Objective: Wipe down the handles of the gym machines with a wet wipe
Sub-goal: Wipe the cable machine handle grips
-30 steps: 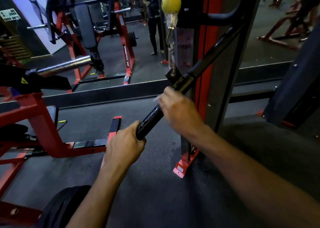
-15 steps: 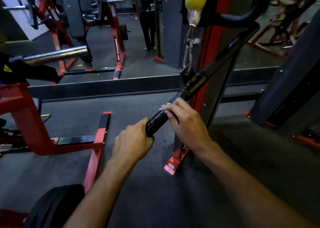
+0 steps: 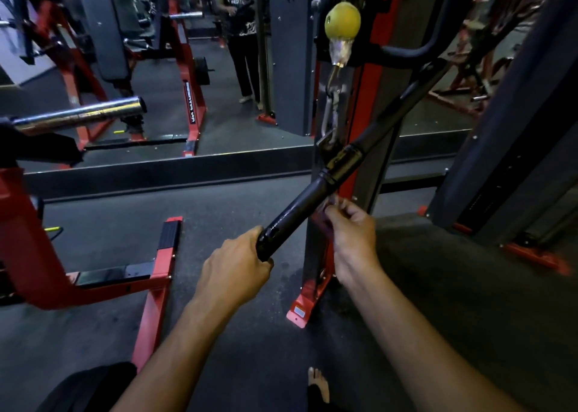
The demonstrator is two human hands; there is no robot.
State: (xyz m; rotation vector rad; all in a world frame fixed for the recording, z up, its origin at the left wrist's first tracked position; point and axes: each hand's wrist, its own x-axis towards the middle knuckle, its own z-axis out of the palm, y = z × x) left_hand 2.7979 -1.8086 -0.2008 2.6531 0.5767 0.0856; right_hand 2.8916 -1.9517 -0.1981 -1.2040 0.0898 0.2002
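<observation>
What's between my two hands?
A bare, shiny stretch of the black bar handle, seen in the head view. The left hand grips its end; the right hand is beside it.

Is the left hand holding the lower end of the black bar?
Yes, the left hand has its fingers curled round the lower end of the black bar.

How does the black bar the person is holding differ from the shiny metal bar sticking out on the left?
The black cable-machine bar is dark and glossy; the chrome steel bar is bright silver. The black bar slants steeply up to the right; the chrome one lies nearly level. The left hand grips the black bar's end, with the right hand beside it; nothing touches the chrome bar. Both are round, straight bars on gym machines.
</observation>
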